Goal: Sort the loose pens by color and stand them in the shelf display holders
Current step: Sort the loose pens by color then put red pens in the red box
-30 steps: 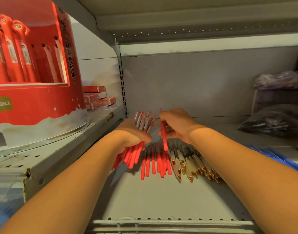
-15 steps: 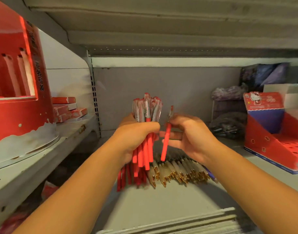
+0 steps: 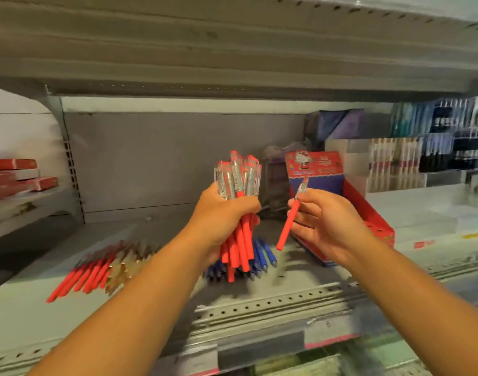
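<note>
Red pens gathered, both hands lifted off the shelf (image 3: 259, 302).

The left hand (image 3: 221, 213) is fisted round a bundle (image 3: 239, 180) of red pens, caps up, at centre frame. The right hand (image 3: 324, 223), fingers curled, pinches a single pen (image 3: 288, 223), now held apart from the bundle. A second ago both hands were low over the pile. The red holder (image 3: 313, 164) now sits just behind the right hand, so the standing step looks close. More red pens (image 3: 80, 278) lie loose at lower left, and blue pens (image 3: 262, 256) lie below the bundle.
</note>
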### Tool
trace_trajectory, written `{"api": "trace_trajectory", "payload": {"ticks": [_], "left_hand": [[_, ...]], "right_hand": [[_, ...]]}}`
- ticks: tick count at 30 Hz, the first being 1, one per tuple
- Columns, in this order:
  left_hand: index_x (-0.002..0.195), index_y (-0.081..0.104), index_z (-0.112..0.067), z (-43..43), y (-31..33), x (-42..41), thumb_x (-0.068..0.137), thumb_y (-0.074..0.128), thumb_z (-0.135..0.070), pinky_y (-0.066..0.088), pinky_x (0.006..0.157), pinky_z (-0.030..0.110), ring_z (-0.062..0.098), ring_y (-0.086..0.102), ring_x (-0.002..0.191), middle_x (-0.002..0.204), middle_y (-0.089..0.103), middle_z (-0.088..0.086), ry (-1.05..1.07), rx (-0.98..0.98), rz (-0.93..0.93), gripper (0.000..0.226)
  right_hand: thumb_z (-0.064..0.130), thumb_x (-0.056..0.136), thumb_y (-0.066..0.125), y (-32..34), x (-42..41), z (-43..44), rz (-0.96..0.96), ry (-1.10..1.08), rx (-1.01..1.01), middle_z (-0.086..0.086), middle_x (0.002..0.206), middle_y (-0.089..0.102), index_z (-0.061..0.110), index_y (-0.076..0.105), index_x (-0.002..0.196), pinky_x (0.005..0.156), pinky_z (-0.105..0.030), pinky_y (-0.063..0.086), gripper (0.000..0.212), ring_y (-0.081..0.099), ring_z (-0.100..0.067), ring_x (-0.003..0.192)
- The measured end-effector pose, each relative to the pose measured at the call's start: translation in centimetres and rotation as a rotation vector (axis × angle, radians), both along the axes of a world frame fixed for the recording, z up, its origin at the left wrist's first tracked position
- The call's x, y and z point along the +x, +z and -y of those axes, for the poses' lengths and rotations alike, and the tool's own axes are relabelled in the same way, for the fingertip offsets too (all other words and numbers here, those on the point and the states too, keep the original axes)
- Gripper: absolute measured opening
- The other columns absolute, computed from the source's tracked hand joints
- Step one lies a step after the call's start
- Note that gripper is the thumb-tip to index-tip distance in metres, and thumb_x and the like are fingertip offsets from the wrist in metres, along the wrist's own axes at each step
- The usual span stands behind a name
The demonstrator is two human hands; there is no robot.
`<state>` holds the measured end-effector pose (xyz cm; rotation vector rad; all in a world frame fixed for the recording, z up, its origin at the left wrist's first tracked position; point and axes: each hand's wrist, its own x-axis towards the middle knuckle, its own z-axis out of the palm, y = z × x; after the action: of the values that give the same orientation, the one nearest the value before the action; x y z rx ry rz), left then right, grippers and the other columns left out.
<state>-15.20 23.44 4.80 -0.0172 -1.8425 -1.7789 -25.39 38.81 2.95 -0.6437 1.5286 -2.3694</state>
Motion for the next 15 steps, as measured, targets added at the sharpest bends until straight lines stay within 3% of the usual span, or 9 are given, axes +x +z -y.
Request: {"api": "trace_trajectory", "payload": {"ticks": [4,6,9,12,15], "left_hand": [[0.067,0.063,-0.022,-6.0,-0.1,-2.8,0.067,0.070,0.003,0.049,0.047,0.023,0.017,0.057,0.051,0.056,0.056,0.000,0.029,-0.041,-0.051,0.025],[0.059,0.067,-0.031,-8.0,-0.2,-4.1,0.067,0.070,0.002,0.049,0.046,0.024,0.016,0.060,0.051,0.053,0.058,-0.003,0.045,-0.067,-0.065,0.034],[0.058,0.067,-0.036,-9.8,0.0,-5.7,0.058,0.067,-0.009,0.051,0.048,0.026,0.017,0.062,0.051,0.052,0.059,-0.003,0.095,-0.086,-0.064,0.027],[0.058,0.068,-0.033,-9.9,0.3,-7.2,0.058,0.067,-0.010,0.051,0.047,0.026,0.019,0.063,0.052,0.053,0.061,0.000,0.135,-0.082,-0.059,0.023],[0.069,0.065,-0.021,-9.3,0.7,-9.0,0.071,0.071,-0.001,0.050,0.046,0.026,0.019,0.064,0.051,0.053,0.063,0.004,0.174,-0.033,-0.051,0.021]], "right_hand": [[0.009,0.091,0.061,-0.2,-3.4,-5.4,-0.046,-0.015,-0.008,-0.007,0.074,0.071,0.016,0.064,0.094,0.049,-0.028,0.053,0.009,0.065,-0.013,0.056],[0.007,0.090,0.064,-0.2,-5.0,-7.2,-0.046,-0.030,-0.033,-0.010,0.076,0.072,0.016,0.061,0.105,0.048,-0.028,0.052,0.018,0.067,-0.015,0.057],[0.004,0.090,0.064,0.1,-7.4,-8.7,-0.096,-0.044,-0.020,-0.012,0.082,0.072,0.019,0.055,0.119,0.052,-0.030,0.054,0.034,0.070,-0.022,0.063],[0.003,0.090,0.062,0.9,-9.1,-9.1,-0.216,-0.039,0.014,-0.012,0.085,0.071,0.022,0.054,0.120,0.056,-0.034,0.056,0.037,0.071,-0.024,0.067],[-0.001,0.090,0.062,2.0,-10.7,-8.7,-0.336,-0.064,0.031,-0.010,0.078,0.072,0.029,0.051,0.113,0.053,-0.033,0.057,0.040,0.073,-0.025,0.067]]}}
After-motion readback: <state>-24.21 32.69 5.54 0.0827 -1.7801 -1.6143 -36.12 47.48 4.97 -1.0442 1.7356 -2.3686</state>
